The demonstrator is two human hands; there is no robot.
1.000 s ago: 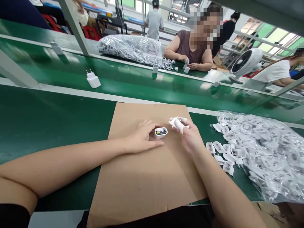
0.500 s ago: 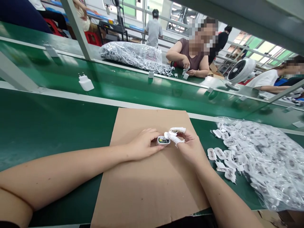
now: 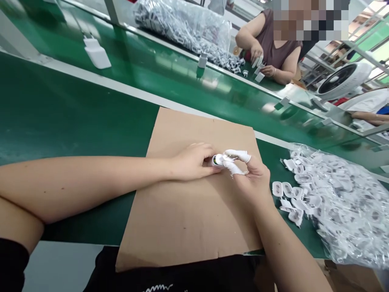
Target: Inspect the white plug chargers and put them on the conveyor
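Observation:
My left hand (image 3: 196, 162) is closed around a white charger housing (image 3: 215, 161). The housing's open end faces up, showing a dark and yellow circuit inside. White finger cots cover the thumb and forefinger of my right hand (image 3: 253, 176), which pinch a small white plug cap (image 3: 228, 157) at the housing's mouth. Fingertips partly hide the cap, so whether it is seated I cannot tell. Both hands are over a cardboard sheet (image 3: 194, 219). Several loose white plug caps (image 3: 287, 190) lie right of the right hand.
A clear bag (image 3: 349, 207) full of plug caps lies at the right. Beyond a white rail, the green conveyor (image 3: 152, 69) carries white chargers, one (image 3: 96, 52) at the left. Across it, a person (image 3: 279, 59) handles white parts beside another filled bag (image 3: 182, 28) and a fan (image 3: 343, 81).
The view has tilted and dropped toward the bench. My right hand has brought the plug cap farther over the housing's opening, covering more of the circuit. My left hand keeps its hold.

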